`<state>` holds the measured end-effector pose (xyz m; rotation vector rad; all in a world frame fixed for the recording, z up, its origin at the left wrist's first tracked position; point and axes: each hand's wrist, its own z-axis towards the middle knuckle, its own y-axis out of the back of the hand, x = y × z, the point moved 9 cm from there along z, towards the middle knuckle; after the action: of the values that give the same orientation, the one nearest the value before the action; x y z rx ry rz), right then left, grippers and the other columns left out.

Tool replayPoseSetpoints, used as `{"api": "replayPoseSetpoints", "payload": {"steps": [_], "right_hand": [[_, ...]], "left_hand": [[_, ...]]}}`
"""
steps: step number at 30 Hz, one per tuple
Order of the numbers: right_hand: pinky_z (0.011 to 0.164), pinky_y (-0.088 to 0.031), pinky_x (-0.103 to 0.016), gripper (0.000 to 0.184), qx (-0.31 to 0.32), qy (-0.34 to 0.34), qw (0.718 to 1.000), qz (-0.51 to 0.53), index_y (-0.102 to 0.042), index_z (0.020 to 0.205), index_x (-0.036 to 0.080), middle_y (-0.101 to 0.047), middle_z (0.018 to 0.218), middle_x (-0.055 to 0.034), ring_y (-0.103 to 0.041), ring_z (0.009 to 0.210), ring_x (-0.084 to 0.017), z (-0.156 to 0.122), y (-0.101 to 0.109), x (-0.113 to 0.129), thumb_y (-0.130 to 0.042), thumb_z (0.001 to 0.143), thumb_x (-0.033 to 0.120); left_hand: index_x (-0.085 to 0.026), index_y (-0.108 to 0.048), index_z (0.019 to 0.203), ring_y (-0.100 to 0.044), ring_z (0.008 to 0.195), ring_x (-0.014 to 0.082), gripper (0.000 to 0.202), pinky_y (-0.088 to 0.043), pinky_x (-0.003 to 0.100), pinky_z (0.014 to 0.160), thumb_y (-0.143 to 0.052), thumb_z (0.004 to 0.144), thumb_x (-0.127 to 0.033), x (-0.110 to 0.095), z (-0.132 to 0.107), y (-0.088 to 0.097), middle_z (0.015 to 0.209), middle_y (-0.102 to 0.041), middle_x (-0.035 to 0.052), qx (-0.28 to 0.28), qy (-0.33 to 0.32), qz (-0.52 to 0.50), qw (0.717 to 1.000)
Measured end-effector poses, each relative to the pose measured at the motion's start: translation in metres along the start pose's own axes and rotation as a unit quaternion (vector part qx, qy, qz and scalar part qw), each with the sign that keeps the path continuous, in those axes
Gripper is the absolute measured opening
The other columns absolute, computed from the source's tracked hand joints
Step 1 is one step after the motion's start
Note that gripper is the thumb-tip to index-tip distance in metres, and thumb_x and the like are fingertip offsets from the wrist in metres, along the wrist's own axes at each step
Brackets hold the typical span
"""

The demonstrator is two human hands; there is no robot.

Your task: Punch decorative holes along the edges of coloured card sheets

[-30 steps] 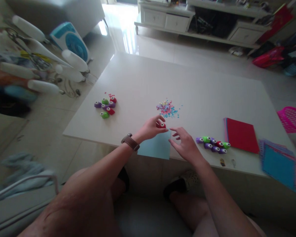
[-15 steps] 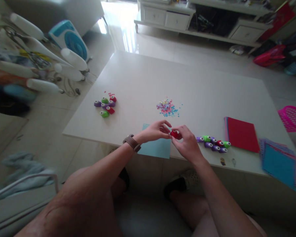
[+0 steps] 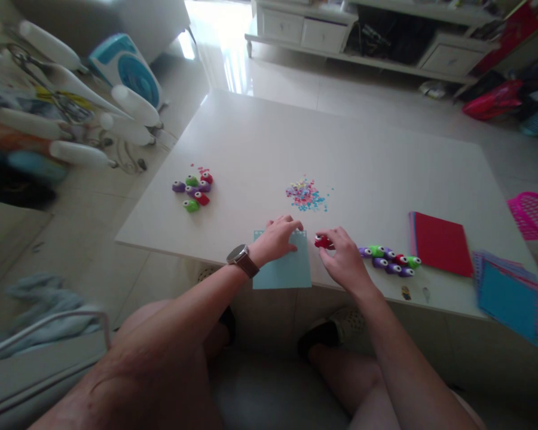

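Note:
A light blue sheet of paper [image 3: 281, 272] lies at the table's front edge, with small holes along its far edge. Over its upper part rests my left hand [image 3: 280, 236], thumb and fingers apart. My right hand [image 3: 341, 254], just right of the sheet, pinches a small red craft punch [image 3: 321, 241] with a white round top. The punch is apart from the paper. To the right of that hand, several purple, green and red punches [image 3: 392, 269] stand in rows. A second group of punches [image 3: 190, 205] is at the table's left side.
Coloured paper confetti [image 3: 305, 194] is heaped mid-table, with a few red bits [image 3: 200, 169] at left. On the right lie a red paper stack [image 3: 443, 245], a blue-topped sheet pile [image 3: 506, 298] and two small trinkets [image 3: 406, 292]. A pink basket [image 3: 535, 215] stands beyond the white table [image 3: 341, 143].
My hands have moved apart. The left turned palm down over the blue sheet, which now lies straighter. My right hand has drawn the red punch slightly right, away from the left hand.

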<state>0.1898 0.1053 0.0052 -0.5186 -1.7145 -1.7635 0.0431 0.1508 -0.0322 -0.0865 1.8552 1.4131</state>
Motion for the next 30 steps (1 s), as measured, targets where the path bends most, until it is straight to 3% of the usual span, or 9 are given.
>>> {"api": "replayPoseSetpoints", "payload": {"steps": [4,8,10,14,21,30], "right_hand": [[0.078,-0.055,-0.034,0.018,0.003,-0.001,1.000,-0.005,-0.062,0.096,0.021,-0.059,0.097,-0.0040,-0.062,0.084,-0.018,0.001,-0.001,-0.003,-0.056,0.083,0.011],[0.077,-0.053,-0.035,0.007,0.012,0.001,1.000,-0.028,-0.056,0.082,0.021,-0.058,0.089,-0.0041,-0.060,0.082,-0.020,0.001,-0.005,-0.003,-0.057,0.085,0.014],[0.079,-0.054,-0.036,0.010,0.027,-0.002,0.999,-0.025,-0.061,0.090,0.020,-0.060,0.094,-0.0051,-0.061,0.083,-0.020,0.000,-0.008,-0.004,-0.056,0.084,0.013],[0.086,-0.055,-0.038,0.034,0.039,-0.002,0.999,-0.010,-0.067,0.112,0.021,-0.058,0.101,-0.0066,-0.064,0.090,-0.021,-0.002,-0.010,-0.006,-0.054,0.082,0.010],[0.081,-0.056,-0.037,0.016,0.006,-0.002,0.999,0.039,-0.061,0.094,0.021,-0.058,0.098,-0.0043,-0.063,0.084,-0.019,0.003,-0.003,-0.004,-0.057,0.082,0.012],[0.082,-0.055,-0.038,0.016,0.005,-0.001,1.000,0.020,-0.059,0.092,0.021,-0.059,0.097,-0.0040,-0.062,0.085,-0.020,0.002,-0.003,-0.006,-0.055,0.080,0.010]], "left_hand": [[-0.026,-0.063,0.121,-0.056,0.112,0.0274,0.050,-0.041,0.044,0.096,-0.079,0.074,-0.020,0.005,0.002,-0.005,0.109,-0.069,0.0035,0.020,0.016,-0.022,0.999],[-0.025,-0.065,0.115,-0.057,0.106,0.0245,0.037,-0.042,0.042,0.093,-0.059,0.082,-0.008,0.001,0.004,-0.007,0.102,-0.069,0.0037,0.012,-0.003,-0.028,1.000],[-0.023,-0.067,0.110,-0.058,0.099,0.0222,0.037,-0.044,0.039,0.090,-0.052,0.082,-0.004,-0.001,0.006,-0.006,0.099,-0.067,0.0043,0.004,-0.016,-0.049,0.999],[-0.021,-0.063,0.110,-0.059,0.085,0.0163,0.040,-0.048,0.031,0.079,-0.049,0.079,-0.001,-0.003,0.008,-0.002,0.097,-0.064,0.0030,-0.018,-0.041,-0.135,0.990],[-0.021,-0.056,0.119,-0.059,0.075,0.0107,0.044,-0.049,0.025,0.070,-0.058,0.079,-0.005,-0.005,0.009,-0.003,0.101,-0.064,0.0013,-0.007,-0.031,-0.250,0.968],[-0.020,-0.056,0.119,-0.059,0.071,0.0090,0.044,-0.048,0.023,0.066,-0.059,0.078,-0.005,-0.007,0.010,0.000,0.098,-0.063,0.0006,-0.004,-0.025,-0.277,0.961]]}}
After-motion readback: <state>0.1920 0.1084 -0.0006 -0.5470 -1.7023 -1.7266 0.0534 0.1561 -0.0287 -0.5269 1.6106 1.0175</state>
